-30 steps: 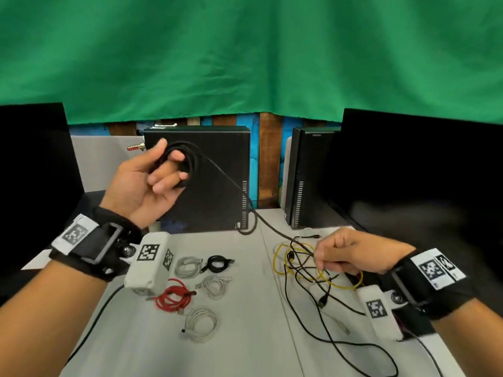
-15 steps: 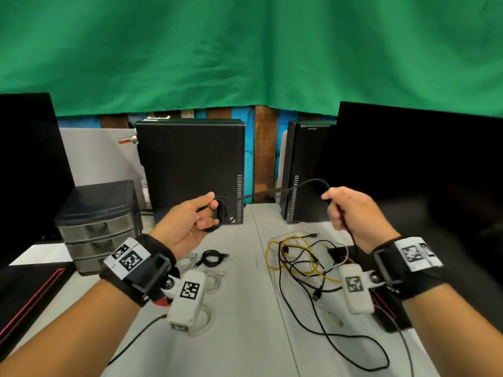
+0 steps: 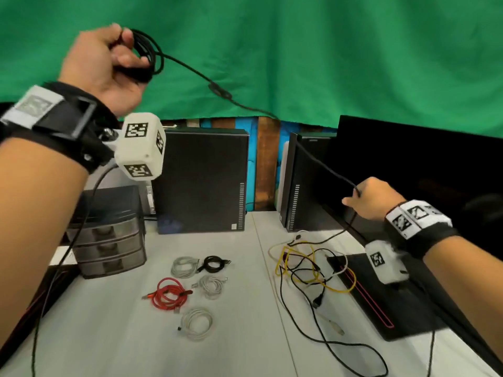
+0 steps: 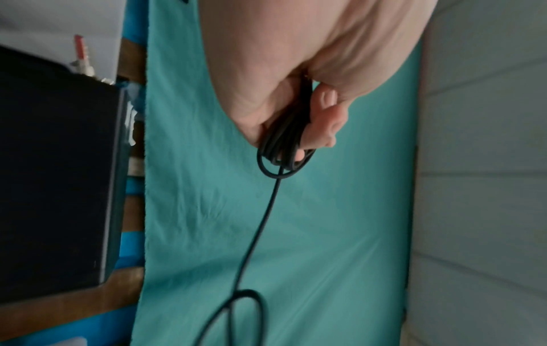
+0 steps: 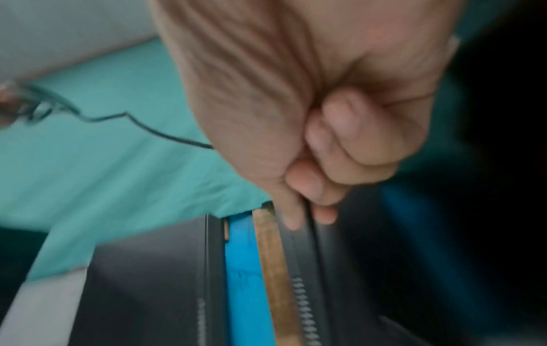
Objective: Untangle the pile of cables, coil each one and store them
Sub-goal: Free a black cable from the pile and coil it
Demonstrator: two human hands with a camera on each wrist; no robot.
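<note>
The left hand (image 3: 109, 61) is clutching the limp, light black cable (image 3: 217, 89) by its coils while the right hand (image 3: 371, 200) is pinching its slack run, seemingly the best hold.

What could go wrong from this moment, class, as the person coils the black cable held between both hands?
1. A small knot sits in the black cable between the left hand and right hand; pulling may tighten it.
2. The cable's lower run passes through the tangled pile, so it might drag the yellow cable along.
3. The left hand's grip on the coil looks loose; loops could slip.
</note>
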